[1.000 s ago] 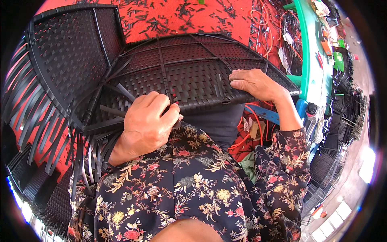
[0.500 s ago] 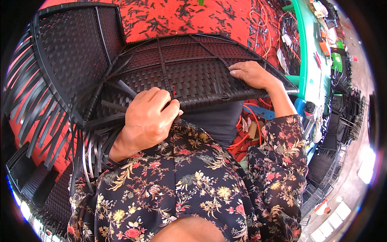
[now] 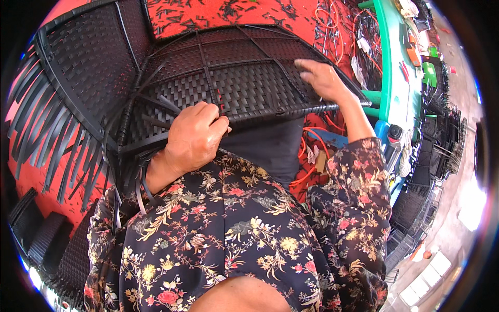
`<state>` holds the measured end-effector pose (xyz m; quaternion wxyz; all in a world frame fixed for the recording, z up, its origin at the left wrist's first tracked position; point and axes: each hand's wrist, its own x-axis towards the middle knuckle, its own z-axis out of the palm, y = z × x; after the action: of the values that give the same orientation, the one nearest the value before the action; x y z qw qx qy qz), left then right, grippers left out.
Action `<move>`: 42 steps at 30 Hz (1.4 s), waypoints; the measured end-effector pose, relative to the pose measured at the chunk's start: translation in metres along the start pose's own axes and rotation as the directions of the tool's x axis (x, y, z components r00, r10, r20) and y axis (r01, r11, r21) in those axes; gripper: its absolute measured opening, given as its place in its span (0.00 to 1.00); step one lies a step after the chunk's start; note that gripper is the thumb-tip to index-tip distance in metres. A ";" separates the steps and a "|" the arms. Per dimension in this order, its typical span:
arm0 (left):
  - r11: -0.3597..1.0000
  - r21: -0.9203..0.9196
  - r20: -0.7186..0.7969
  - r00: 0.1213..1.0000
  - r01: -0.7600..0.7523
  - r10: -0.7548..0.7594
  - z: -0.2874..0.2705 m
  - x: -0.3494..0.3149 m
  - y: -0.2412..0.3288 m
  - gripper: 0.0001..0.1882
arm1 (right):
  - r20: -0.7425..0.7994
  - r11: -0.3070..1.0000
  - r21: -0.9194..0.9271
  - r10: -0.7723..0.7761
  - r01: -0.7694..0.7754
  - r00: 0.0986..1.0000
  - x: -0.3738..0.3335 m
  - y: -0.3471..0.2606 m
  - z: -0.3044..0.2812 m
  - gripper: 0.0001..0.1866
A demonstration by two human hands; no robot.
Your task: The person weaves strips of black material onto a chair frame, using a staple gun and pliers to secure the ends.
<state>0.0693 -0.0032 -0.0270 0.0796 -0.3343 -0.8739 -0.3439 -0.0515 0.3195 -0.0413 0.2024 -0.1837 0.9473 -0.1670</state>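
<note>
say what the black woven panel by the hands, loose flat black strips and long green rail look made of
Black woven panel: probably satin plastic; its weave catches soft highlights. Loose flat black strips: likely plastic; they bend and shine. Long green rail: smooth; metal or plastic, unclear.

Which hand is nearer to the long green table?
The right hand, over the black woven panel, left of the table; the left hand is farther, at the panel's near edge.

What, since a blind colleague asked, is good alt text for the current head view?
A person's curled left hand is at the near edge of a black woven frame, and the right hand, blurred, is over its right side. Loose black strips fringe its left; scraps litter the red floor.
</note>
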 end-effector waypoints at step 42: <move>0.996 -0.084 -0.056 0.998 -0.036 0.031 -0.018 0.006 -0.009 0.10 | -0.589 0.922 -0.319 -0.375 0.220 0.716 -0.090 -0.040 0.008 0.15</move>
<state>0.0575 -0.0168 -0.0159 0.0947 -0.3427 -0.8501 -0.3885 0.0398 0.3194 -0.0039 -0.1843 -0.2884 0.9289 -0.1412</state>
